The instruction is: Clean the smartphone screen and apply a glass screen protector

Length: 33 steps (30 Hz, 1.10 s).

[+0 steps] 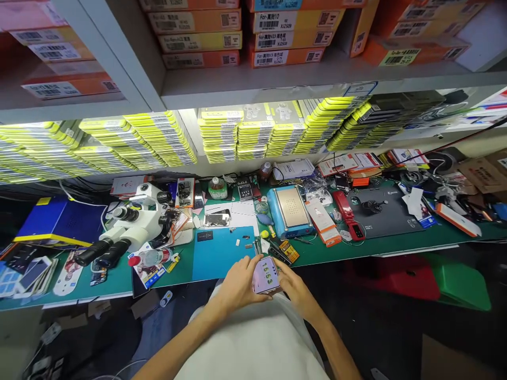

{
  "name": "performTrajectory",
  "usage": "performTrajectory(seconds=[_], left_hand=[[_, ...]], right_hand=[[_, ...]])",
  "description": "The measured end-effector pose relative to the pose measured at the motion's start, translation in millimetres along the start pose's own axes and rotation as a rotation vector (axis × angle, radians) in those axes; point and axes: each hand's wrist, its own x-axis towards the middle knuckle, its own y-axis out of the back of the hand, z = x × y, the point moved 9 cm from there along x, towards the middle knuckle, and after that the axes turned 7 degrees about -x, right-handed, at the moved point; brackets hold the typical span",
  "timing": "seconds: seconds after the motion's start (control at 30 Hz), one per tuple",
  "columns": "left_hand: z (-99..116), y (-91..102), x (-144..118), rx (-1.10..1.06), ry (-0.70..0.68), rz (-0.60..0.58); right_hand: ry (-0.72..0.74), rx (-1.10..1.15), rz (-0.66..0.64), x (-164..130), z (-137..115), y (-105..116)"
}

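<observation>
- Left grip [241, 284] is closed around the left side of a phone [266, 275], fingers along its upper left edge and thumb under the lower one.
- My right grip [293, 289] pinches the same phone from the right, fingers at its upper right corner.
- That puts the phone between my two grips, screen up and tilted, over my lap and just off the near edge of the bench [311, 261].
- On its lit pinkish screen stand large greenish clock digits; the last two look like 53 (the first ones I can't read for sure).
- Just beyond the phone, on the bench, lies a blue mat [222, 264].
- On the shelf [214, 82] above, an orange box [297, 21] is labelled "For-", then characters and a 10, with "XJ2509" beneath.
- Its neighbours carry similar white labels with barcodes and square codes, mostly too small to read.
- Below the shelf, yellow-edged packs [219, 132] stand stacked, their print too fine for me.
</observation>
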Motion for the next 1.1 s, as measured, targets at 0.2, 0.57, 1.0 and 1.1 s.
performTrajectory(seconds=[0.2, 0.57, 1.0, 1.1], left_hand=[[7, 11.4, -19, -0.027, 0.070, 0.010], [9, 22.0, -33, -0.105, 0.137, 0.031], [17, 26.4, -47, -0.356, 0.240, 0.061], [17, 24.5, -51, -0.395, 0.283, 0.075]], right_hand=[[-0.037, 0.048, -0.221, -6, -15, -20], [-0.053, 0.057, -0.293, -13, -28, -36], [-0.025, 0.096, -0.383, -8, -28, -30], [-0.063, 0.087, -0.363, -9, -25, -29]])
